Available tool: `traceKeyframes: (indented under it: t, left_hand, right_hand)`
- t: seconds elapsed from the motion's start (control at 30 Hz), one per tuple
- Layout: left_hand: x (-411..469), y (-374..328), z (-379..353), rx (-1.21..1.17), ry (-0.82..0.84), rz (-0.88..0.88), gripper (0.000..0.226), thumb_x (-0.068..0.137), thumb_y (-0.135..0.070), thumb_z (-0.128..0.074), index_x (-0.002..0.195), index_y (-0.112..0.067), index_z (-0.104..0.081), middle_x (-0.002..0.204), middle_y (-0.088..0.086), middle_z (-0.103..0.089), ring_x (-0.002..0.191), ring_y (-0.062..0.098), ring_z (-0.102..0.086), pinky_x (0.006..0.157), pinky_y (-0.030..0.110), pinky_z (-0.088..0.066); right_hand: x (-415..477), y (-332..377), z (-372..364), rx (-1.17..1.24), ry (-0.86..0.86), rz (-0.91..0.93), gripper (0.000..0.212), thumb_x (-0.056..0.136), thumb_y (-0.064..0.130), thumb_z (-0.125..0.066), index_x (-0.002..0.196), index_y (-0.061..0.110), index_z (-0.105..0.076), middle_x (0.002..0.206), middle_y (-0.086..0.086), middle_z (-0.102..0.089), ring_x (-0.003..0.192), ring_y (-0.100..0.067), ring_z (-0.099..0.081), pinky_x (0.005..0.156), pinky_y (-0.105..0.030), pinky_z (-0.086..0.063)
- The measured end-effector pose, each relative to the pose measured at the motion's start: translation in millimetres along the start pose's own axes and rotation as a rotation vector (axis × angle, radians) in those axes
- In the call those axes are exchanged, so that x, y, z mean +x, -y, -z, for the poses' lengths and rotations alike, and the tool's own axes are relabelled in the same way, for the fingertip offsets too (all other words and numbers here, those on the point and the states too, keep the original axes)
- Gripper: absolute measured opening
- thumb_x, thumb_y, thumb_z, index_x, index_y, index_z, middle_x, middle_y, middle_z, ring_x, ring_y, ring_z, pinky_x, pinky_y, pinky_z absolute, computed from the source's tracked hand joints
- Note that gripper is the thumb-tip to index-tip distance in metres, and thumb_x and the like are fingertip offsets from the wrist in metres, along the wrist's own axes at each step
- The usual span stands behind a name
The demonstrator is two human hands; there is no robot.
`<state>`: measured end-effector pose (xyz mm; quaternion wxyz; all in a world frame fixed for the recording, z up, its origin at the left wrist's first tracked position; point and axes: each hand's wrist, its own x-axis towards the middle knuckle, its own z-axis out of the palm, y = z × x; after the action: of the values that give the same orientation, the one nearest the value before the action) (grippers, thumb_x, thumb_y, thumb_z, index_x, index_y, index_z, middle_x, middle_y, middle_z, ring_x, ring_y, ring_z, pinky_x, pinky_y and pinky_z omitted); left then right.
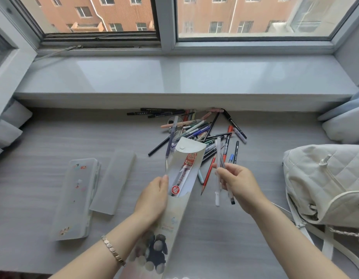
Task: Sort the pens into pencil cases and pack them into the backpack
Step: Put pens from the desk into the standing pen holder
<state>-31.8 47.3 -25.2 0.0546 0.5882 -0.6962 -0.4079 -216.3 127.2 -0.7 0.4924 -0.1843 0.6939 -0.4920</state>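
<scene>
Left hand (152, 200), pouch (175, 200), red-labelled pen (182, 174)

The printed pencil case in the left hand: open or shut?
Open: the printed pencil case has its snap flap raised, showing a red-labelled pen inside. The left hand holds it.

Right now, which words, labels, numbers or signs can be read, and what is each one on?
"福", white on a red disc: end of the red pen inside the open pencil case held by the left hand.
Red label higher on that pen: blurred.
Print on the case front: blurred.
White print on the black markers: too small.
</scene>
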Motion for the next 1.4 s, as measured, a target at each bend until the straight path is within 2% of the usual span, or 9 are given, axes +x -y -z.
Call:
traceKeyframes:
  t: [0.23,0.4,0.6,0.73,0.87,1.0,1.07,1.2,1.4]
  left_hand:
    - [0,-7,0,-0.025,0.003,-0.004,0.043,0.099,-0.035,-0.024,0.060,-0.020,-0.035,0.066,-0.005,-0.044,0.072,0.020,-0.043,0.068,0.031,-0.032]
    - [2,-6,-1,-0.016,0.014,-0.011,0.043,0.099,-0.037,-0.024,0.061,-0.020,-0.036,0.067,-0.005,-0.047,0.072,0.021,-0.044,0.067,0.032,-0.033]
    - [4,-10,1,-0.030,0.022,-0.021,0.042,0.099,-0.037,-0.023,0.061,-0.022,-0.034,0.068,-0.004,-0.044,0.073,0.021,-0.042,0.068,0.032,-0.032]
    - [4,-12,-1,-0.017,0.034,-0.021,0.043,0.099,-0.038,-0.023,0.061,-0.021,-0.035,0.067,-0.004,-0.045,0.075,0.022,-0.044,0.069,0.032,-0.033]
    - [3,-12,-1,-0.004,0.028,-0.026,0.043,0.098,-0.039,-0.023,0.061,-0.020,-0.033,0.064,-0.005,-0.043,0.072,0.023,-0.043,0.067,0.033,-0.033]
    - [1,-13,-1,0.031,0.035,-0.033,0.043,0.098,-0.041,-0.024,0.062,-0.020,-0.034,0.066,-0.004,-0.047,0.074,0.024,-0.046,0.068,0.033,-0.035]
    - [-1,-15,-1,0.053,0.044,-0.038,0.042,0.098,-0.042,-0.024,0.063,-0.021,-0.036,0.070,-0.002,-0.051,0.077,0.026,-0.050,0.069,0.033,-0.037]
    - [-8,-21,-3,0.098,0.057,-0.081,0.041,0.098,-0.043,-0.025,0.071,-0.018,-0.045,0.085,0.005,-0.061,0.086,0.029,-0.055,0.075,0.035,-0.043]
    - [-17,-25,-4,0.121,0.036,-0.165,0.038,0.097,-0.042,-0.029,0.087,-0.015,-0.054,0.092,0.011,-0.067,0.092,0.034,-0.058,0.080,0.041,-0.047]
  right_hand:
    - [-18,11,2,0.070,0.079,0.068,0.025,0.091,0.008,-0.051,0.103,0.029,-0.051,0.064,0.000,-0.059,0.054,-0.008,-0.051,0.061,-0.033,-0.045]
    - [-25,14,2,0.176,0.130,0.062,0.025,0.092,-0.003,-0.041,0.089,0.007,-0.064,0.066,-0.007,-0.050,0.040,-0.004,-0.044,0.038,-0.014,-0.033]
    - [-25,17,9,0.217,0.224,0.020,0.047,0.082,-0.025,-0.027,0.106,0.009,-0.050,0.086,-0.013,-0.070,0.069,-0.015,-0.070,0.040,-0.016,-0.042]
    - [-27,15,7,0.095,0.205,-0.008,0.006,0.094,0.005,-0.044,0.091,0.007,-0.048,0.083,-0.009,-0.072,0.064,-0.010,-0.070,0.041,-0.015,-0.042]
    - [-22,10,11,-0.089,0.066,-0.091,0.041,0.094,0.041,-0.040,0.068,0.010,-0.042,0.036,0.008,-0.040,0.030,-0.004,-0.035,0.035,-0.015,-0.026]
    - [-21,16,12,-0.206,0.110,-0.043,0.041,0.094,0.044,-0.032,0.096,0.019,-0.065,0.062,0.005,-0.041,0.061,-0.010,-0.045,0.066,-0.026,-0.044]
    - [-23,22,8,-0.220,0.047,0.011,0.044,0.096,0.044,-0.029,0.087,0.023,-0.067,0.085,0.005,-0.051,0.086,-0.016,-0.049,0.085,-0.036,-0.044]
    - [-21,31,-3,-0.092,-0.128,0.252,0.043,0.095,0.036,-0.039,0.066,0.014,-0.061,0.056,0.004,-0.051,0.049,-0.005,-0.045,0.049,-0.019,-0.036]
    - [-13,10,-26,-0.489,0.156,0.253,0.012,0.077,0.021,-0.070,0.068,0.018,-0.063,0.060,0.006,-0.062,0.053,-0.002,-0.053,0.059,-0.023,-0.045]
